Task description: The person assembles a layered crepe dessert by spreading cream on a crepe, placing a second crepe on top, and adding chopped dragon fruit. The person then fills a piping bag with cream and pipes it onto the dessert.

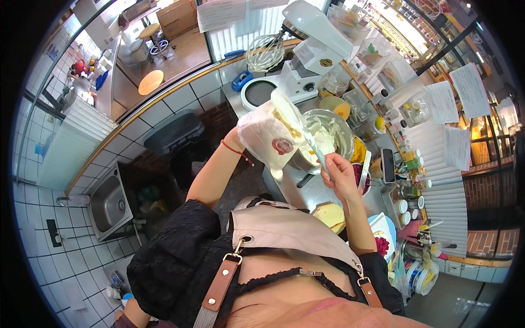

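Observation:
My left hand (235, 141) is closed round a whitish plastic piping bag (268, 131) with a round red-brown mark on its side; the bag hides most of the fingers. Its wide mouth faces the steel mixing bowl (350, 139), and pale yellow and white cream shows along the rim. In my right hand (340, 174) is the handle of a pale blue-green spatula (316, 150), its cream-smeared blade between the bag's mouth and the bowl. White whipped cream (322, 134) fills much of the bowl. A round of sponge cake (329, 216) lies nearer me on the steel counter.
A white stand mixer (306, 71) with a raised whisk (265, 53) stands behind the bowl. Right of it are a phone (389, 165), yellow pieces (358, 150) and rows of small jars (403, 208). A sink (109, 202) is at left; another person's arm (134, 314) shows at lower left.

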`<state>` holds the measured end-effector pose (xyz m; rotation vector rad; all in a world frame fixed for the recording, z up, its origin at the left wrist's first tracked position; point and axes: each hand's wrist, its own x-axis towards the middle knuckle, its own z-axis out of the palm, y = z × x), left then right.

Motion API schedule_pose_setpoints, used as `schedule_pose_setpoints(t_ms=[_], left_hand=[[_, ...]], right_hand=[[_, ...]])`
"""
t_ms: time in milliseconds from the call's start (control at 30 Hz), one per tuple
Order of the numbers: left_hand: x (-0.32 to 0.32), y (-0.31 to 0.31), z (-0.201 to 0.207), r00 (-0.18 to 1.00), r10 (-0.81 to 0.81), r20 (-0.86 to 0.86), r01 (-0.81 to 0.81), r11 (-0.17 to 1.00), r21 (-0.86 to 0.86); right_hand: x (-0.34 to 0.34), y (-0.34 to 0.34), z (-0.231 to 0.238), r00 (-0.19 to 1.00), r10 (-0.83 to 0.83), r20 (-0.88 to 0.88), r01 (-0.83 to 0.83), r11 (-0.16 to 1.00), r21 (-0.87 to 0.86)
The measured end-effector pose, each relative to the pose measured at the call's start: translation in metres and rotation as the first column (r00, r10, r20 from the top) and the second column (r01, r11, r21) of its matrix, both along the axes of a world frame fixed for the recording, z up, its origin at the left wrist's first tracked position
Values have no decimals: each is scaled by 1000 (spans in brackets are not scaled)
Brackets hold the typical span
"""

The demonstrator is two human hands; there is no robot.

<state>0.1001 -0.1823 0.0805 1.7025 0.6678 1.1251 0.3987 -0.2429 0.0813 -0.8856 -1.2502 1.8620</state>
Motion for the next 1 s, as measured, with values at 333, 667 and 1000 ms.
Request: schedule_pose_setpoints(t_ms=[333, 667, 1000], left_hand=[[-48, -16, 7, 942, 234, 242, -199, 967, -160], [-56, -22, -48, 836, 177, 520, 110, 873, -475], [-68, -49, -12, 856, 296, 423, -23, 840, -542]], right_hand=[[112, 38, 62, 524, -393, 756, -189, 811, 553], [27, 50, 9, 469, -335, 817, -443, 711, 546], [93, 24, 39, 401, -396, 826, -401, 735, 547]])
